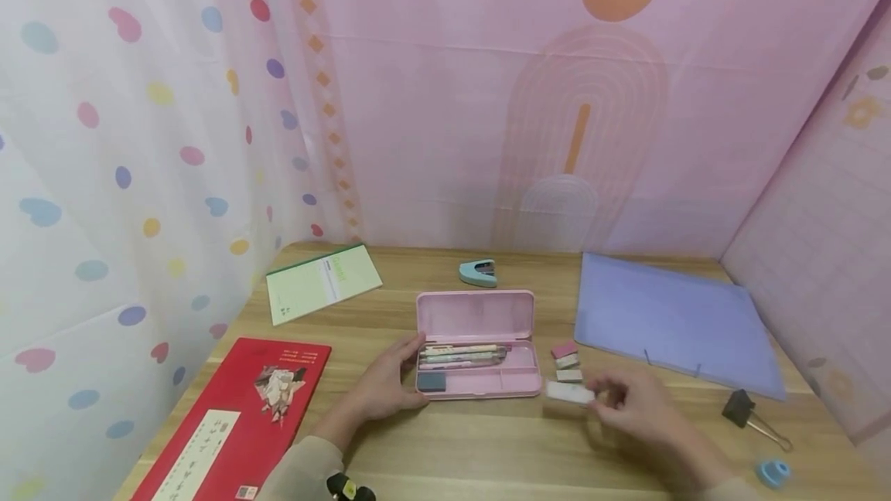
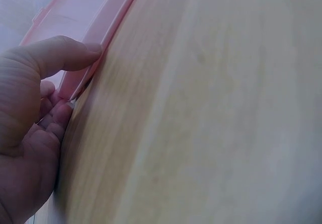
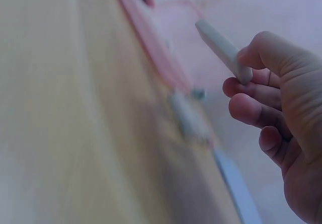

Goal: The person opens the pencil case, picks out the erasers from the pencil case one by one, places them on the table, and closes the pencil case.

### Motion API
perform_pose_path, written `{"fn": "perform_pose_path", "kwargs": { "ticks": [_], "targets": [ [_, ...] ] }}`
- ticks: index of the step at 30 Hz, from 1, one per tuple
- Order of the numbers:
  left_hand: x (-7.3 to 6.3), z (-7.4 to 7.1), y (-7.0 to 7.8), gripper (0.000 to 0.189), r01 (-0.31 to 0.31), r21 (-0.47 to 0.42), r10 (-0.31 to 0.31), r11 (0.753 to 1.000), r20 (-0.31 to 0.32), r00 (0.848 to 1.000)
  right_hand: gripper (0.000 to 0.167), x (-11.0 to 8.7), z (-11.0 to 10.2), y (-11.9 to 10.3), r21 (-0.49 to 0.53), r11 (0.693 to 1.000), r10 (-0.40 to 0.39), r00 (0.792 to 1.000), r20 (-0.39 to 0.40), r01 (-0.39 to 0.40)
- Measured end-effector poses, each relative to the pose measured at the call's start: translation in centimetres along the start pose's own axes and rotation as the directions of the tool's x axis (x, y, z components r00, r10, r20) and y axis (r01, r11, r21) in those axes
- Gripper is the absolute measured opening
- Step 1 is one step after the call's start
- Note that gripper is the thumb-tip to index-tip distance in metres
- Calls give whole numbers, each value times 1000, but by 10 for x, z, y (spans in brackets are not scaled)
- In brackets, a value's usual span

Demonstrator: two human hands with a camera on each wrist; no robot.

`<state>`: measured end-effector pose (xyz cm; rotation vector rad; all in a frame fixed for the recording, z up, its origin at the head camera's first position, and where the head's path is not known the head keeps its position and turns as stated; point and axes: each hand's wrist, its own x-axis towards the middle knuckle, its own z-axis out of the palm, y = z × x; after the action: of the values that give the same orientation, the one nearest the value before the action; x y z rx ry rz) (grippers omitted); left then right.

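Observation:
A pink pencil case (image 1: pixel 480 386) lies with its lid up on the table. Pens (image 1: pixel 462 356) fill its rear compartment, and a dark grey eraser (image 1: pixel 431 383) sits at the front left. My left hand (image 1: pixel 383 381) grips the case's left end; in the left wrist view the thumb (image 2: pixel 75 53) lies on the front wall and the fingers curl at the corner. Just right of the case, my right hand (image 1: pixel 636 400) pinches a white eraser (image 1: pixel 569 393) by one end, raised above the table in the right wrist view.
Beside the case lie a small pink eraser (image 1: pixel 564 349) and pale erasers (image 1: pixel 568 375). Around them are a blue stapler (image 1: pixel 478 273), a purple folder (image 1: pixel 675 323), a black binder clip (image 1: pixel 739 408), a blue sharpener (image 1: pixel 773 473), a green notebook (image 1: pixel 323 284) and a red book (image 1: pixel 244 408).

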<state>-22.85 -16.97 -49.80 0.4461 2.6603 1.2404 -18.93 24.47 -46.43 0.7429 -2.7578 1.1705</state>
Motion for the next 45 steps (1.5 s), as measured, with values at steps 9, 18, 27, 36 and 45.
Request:
{"fn": "perform_pose_path", "kwargs": {
  "ticks": [9,18,27,36,45],
  "targets": [
    [1,-2,-2,102,12,-9,-12,1000,-14,1000,13,-28,-8,28,-1,999,48,994,102,-48],
    [2,0,1,101,-8,-21,8,1000,-5,1000,15,-22,3,39,-48,999,23,998,57,-20],
    [1,-1,1,101,8,-14,-8,1000,-5,1000,14,-20,6,41,-54,998,34,999,41,-32],
    [3,1,1,101,-10,-9,10,1000,-4,1000,18,-8,-5,26,25,999,47,998,-46,-46],
    [2,1,-1,101,3,-17,-3,1000,-1,1000,12,58,32,-38,-50,989,-136,990,23,137]
  ]
}}
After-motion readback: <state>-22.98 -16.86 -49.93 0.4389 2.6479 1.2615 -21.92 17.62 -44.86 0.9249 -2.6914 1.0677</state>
